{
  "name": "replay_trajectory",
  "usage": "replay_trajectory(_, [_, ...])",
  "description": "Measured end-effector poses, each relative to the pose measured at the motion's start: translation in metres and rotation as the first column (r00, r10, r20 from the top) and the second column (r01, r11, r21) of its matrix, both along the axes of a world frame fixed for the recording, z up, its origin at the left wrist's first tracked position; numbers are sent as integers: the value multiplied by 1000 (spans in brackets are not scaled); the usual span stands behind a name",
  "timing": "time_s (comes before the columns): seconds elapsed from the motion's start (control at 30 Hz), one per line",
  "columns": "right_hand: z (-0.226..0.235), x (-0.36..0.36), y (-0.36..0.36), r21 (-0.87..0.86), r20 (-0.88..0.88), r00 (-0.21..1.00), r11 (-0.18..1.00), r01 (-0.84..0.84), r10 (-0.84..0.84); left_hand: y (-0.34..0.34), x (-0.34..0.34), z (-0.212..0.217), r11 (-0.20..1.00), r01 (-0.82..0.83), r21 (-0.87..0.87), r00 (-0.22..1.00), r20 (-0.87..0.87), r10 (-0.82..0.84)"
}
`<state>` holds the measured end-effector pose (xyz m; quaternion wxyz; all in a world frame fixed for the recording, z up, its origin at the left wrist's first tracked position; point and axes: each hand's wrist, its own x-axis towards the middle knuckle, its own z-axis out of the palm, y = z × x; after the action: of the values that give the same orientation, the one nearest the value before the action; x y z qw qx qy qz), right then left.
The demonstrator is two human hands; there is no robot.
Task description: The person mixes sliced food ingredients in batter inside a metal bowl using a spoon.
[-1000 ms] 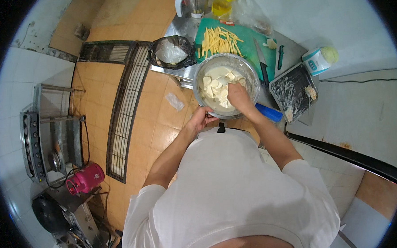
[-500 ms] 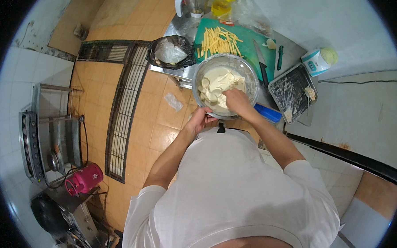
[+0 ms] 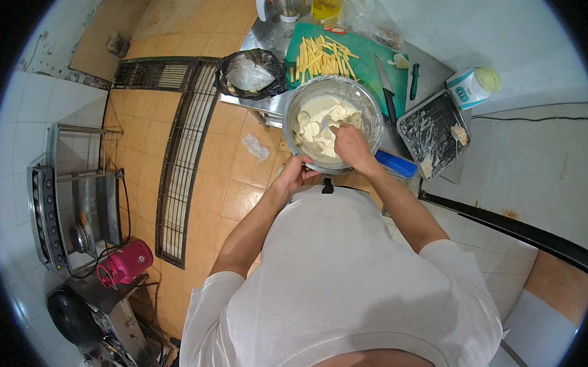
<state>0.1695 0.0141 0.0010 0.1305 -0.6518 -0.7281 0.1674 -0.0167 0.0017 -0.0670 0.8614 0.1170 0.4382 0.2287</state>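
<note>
A metal mixing bowl (image 3: 291, 139) stands at the table's near edge, close to my body. In it lie pale round slices (image 3: 313, 127) in a creamy white batter (image 3: 320, 105). My left hand (image 3: 297, 173) grips the bowl's near-left rim, fingers curled round it. My right hand (image 3: 353, 146) reaches over the near-right rim into the bowl, its fingers bent together at the batter. Whatever they may hold is hidden. Beyond the bowl, pale yellow cut sticks (image 3: 321, 57) lie piled on a green cutting board (image 3: 363, 65).
A black-handled knife (image 3: 388, 91) lies on the board, with a green-handled tool (image 3: 414, 81) beside it. At right sit a smeared metal tray (image 3: 430, 135), a blue container (image 3: 397, 165) and a white tub (image 3: 467, 92). A black plastic bag (image 3: 272, 65) stands left. A pink gas cylinder (image 3: 125, 263) is far left.
My right hand has shifted slightly upward in the bowl, and the slices and batter by its fingers lie differently. My left hand stays on the rim.
</note>
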Motion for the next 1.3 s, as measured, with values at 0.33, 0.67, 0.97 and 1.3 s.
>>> replay_trajectory(0.33, [4,25,6,-85,41,982,978,189,-186,-1,-2,8,1000,20,11,1000,-25,-19])
replay_trajectory(0.67, [-8,28,23,-120,269,957,982,143,-107,0,1,18,1000,22,13,998,-53,-21])
replay_trajectory(0.97, [2,40,22,-367,69,991,921,132,-115,0,-1,12,999,5,47,999,-52,-2])
replay_trajectory(1.3, [3,11,14,-181,125,988,976,118,-96,2,1,5,999,-1,47,1000,-25,2])
